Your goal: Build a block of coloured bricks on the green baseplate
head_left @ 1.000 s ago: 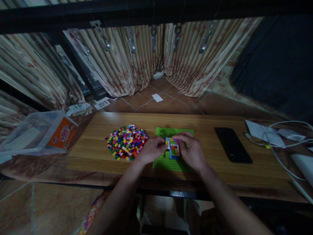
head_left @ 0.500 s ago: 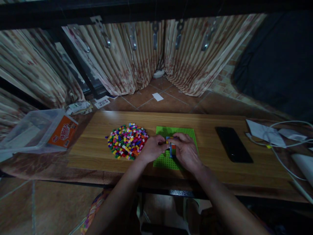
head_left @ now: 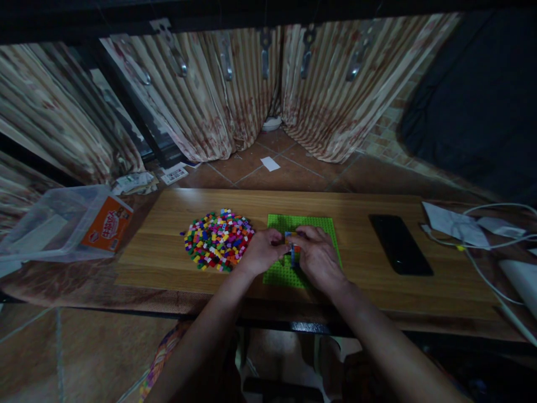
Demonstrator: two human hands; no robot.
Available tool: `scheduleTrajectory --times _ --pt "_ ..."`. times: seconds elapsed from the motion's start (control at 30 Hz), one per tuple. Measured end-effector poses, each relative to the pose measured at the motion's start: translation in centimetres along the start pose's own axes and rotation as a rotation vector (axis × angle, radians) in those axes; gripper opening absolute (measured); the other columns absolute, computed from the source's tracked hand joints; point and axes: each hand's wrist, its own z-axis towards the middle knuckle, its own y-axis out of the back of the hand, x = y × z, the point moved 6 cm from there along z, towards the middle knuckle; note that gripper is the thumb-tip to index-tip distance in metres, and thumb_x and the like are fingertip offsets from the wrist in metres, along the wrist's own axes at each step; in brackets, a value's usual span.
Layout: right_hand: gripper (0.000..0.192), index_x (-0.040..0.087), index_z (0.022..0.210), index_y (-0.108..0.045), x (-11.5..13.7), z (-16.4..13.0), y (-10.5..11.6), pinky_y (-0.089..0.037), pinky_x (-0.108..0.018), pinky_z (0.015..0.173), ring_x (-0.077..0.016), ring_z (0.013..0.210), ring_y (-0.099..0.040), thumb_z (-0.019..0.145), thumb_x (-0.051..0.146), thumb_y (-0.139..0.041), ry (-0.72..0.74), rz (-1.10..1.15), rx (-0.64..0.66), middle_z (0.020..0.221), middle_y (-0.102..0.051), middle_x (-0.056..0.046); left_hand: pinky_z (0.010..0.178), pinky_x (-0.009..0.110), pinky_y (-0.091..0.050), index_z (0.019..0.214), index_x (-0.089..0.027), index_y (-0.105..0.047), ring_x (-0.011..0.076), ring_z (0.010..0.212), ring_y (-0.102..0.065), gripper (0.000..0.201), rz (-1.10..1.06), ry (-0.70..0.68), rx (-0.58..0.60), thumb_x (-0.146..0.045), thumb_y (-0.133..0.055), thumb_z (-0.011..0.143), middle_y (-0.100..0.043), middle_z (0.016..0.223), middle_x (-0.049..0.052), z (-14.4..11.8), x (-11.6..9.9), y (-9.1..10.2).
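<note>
On the wood-grain counter [head_left: 151, 240], a green studded baseplate [head_left: 277, 275] lies flat, and a small build of blue, orange and other toy bricks [head_left: 295, 257] stands near its middle, partly hidden by the hands. The left hand [head_left: 262, 252] comes in from the seven o'clock side, its fingertips bent toward the build's nine o'clock edge; whether its grip is closed on a brick cannot be told. The right hand [head_left: 321, 254] comes in from about five o'clock and covers the build's three o'clock side with curled fingers; what its grip holds, if anything, is likewise hidden. Measured from the baseplate, a loose heap of multicoloured bricks [head_left: 218, 242] spreads at nine o'clock, just beside the left hand, with one dark brick [head_left: 182, 233] apart at the heap's own nine o'clock. Farther out at nine o'clock, beyond the counter's end, sits a clear plastic box [head_left: 62, 215] with an orange label [head_left: 109, 226]. At three o'clock lies a flat black slab-shaped device [head_left: 400, 245], and farther that way are white paper [head_left: 453, 224] and a looped white cable [head_left: 499, 206]. Striped curtains [head_left: 210, 101] hang at twelve o'clock.
</note>
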Motion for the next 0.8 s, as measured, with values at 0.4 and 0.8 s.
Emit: scheduleTrajectory --times 0.4,0.8 --pt "0.041 0.028 0.106 -0.072 0.1 -0.4 -0.1 -0.041 -0.039 0.087 -0.024 0.101 -0.051 0.085 0.006 -0.044 -0.04 0.042 -0.015 0.111 -0.062 -0.007 0.05 0.02 -0.041 0.075 -0.014 -0.058 0.0077 0.05 -0.052 0.014 0.005 0.001 0.002 -0.024 -0.068 0.071 -0.057 0.06 -0.005 -0.2 0.0 0.0" --pt "0.032 0.022 0.113 -0.066 -3.4 -0.5 2.2 -0.044 -0.047 0.099 -0.0262 0.111 -0.055 0.085 0.02 -0.05 -0.159 0.231 -0.168 0.116 -0.06 -0.01 0.052 0.02 -0.041 0.083 -0.016 -0.063 0.0103 0.054 -0.056 0.012 0.139 -0.018 0.076 -0.018 -0.052 0.077 -0.059 0.062 -0.003 -0.1 -0.1 0.8"
